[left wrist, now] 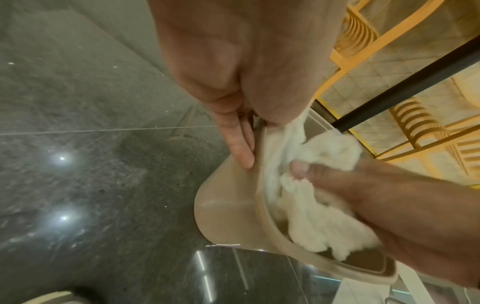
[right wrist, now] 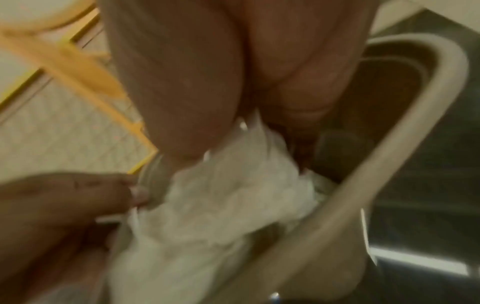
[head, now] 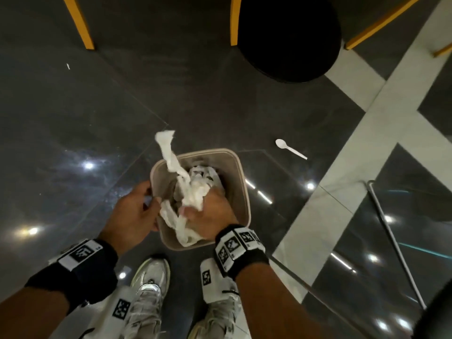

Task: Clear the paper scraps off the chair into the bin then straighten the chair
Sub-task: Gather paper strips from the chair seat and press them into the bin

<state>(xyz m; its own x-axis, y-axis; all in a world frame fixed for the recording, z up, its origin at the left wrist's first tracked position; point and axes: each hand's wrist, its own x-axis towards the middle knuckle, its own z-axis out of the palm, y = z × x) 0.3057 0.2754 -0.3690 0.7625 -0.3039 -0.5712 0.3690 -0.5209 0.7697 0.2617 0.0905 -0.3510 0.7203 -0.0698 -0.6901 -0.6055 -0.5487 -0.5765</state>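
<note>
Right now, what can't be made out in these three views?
- Bin floor: head view, hidden by the paper scraps and right hand.
- Right hand's fingertips: right wrist view, blurred, buried in paper.
- Chair seat: none shows it; only yellow chair legs, cut off by the head view's top edge.

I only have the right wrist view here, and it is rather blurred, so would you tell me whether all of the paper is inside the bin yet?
Observer: Not all: one strip of the paper scraps sticks up past the bin rim.
Operator: What is the left hand doing?
Observer: The left hand holds the bin's near-left rim, fingers outside the wall.
Operator: Anything else on the floor?
Observer: Yes, a white plastic spoon lies right of the bin.
</note>
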